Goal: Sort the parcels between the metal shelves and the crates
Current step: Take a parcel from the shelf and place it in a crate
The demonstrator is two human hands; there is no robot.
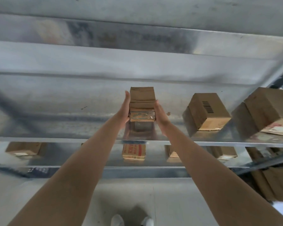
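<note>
A small brown cardboard parcel, with a taped printed label on its near face, stands upright at the middle of the metal shelf. My left hand lies flat against its left side with fingers straight. My right hand presses flat against its right side. The parcel's bottom meets its own reflection in the shelf; I cannot tell whether it rests there or hangs just above.
To the right on the same shelf stand a barcode box and a larger box. The lower shelf holds several boxes, one with red print. Brown parcels are stacked at the lower right. Another shelf runs overhead.
</note>
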